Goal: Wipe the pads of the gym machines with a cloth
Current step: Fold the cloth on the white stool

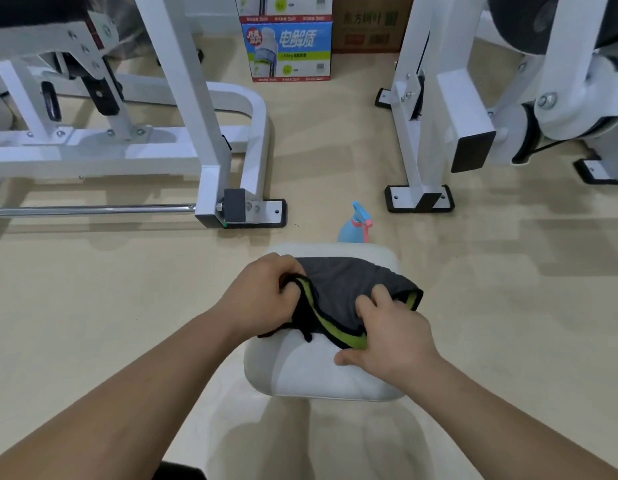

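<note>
A white, rounded-square cushioned pad (318,375) sits low in the middle of the view, with bare beige floor (93,289) open on its left and right sides. Beyond its far left corner stands the bolted foot of a white steel machine frame (210,133), from which a chrome bar (93,210) runs off to the left. Beyond the far right corner is a second white frame (418,133) on black-edged feet. A clear lane of floor runs between the two frames to stacked printed cardboard boxes (287,46) at the back.

A dark grey cloth with a yellow-green border (349,289) lies over the far half of the pad, reaching its far edge and leaving the near half bare. The left hand (262,296) is at the pad's left edge, its grip closed round the bunched left end of the cloth. The right hand (387,337) is towards the right edge, its grip pinching the cloth's near border, fingers on top and thumb on the pad side.

A pale blue plastic spray bottle with a pink trigger (352,230) stands on the floor just behind the pad's far edge. Its base is hidden, so it may or may not touch the pad.
</note>
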The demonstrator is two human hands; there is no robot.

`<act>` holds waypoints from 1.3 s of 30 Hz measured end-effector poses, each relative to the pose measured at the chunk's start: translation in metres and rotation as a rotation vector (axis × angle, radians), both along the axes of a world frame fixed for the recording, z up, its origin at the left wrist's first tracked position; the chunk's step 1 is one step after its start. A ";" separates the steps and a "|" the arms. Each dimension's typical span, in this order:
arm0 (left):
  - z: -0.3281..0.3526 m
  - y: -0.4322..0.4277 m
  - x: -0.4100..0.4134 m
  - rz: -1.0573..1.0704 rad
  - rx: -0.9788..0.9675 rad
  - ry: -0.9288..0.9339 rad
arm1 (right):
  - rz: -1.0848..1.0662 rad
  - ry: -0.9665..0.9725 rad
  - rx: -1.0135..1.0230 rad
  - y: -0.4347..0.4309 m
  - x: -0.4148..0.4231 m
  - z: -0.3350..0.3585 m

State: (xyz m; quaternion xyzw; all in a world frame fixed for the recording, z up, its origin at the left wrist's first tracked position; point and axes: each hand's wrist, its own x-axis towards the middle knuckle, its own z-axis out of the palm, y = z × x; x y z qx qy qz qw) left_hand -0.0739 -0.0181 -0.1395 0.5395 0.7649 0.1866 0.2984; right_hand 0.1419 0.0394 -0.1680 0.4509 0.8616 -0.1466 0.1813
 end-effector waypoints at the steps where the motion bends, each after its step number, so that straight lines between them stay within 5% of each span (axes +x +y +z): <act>1: 0.002 0.001 0.000 0.003 0.034 0.015 | 0.005 0.024 0.015 0.000 0.001 0.002; 6: 0.031 -0.008 -0.002 0.066 0.183 0.164 | -0.054 0.144 0.016 0.013 0.017 0.037; 10: 0.062 -0.007 -0.004 0.092 0.070 0.303 | -0.208 0.275 0.070 0.033 0.034 0.082; 17: 0.150 0.016 -0.010 0.075 0.070 -0.146 | -0.274 0.527 0.190 0.063 0.035 0.155; 26: 0.144 -0.008 -0.015 0.184 -0.025 -0.569 | -0.484 0.835 -0.089 0.057 0.051 0.161; 33: 0.127 -0.015 -0.014 0.201 -0.025 -0.502 | -0.533 0.865 -0.133 0.066 0.062 0.137; 39: 0.127 -0.014 -0.014 -0.186 0.029 -0.234 | -0.538 0.770 -0.087 0.072 0.060 0.129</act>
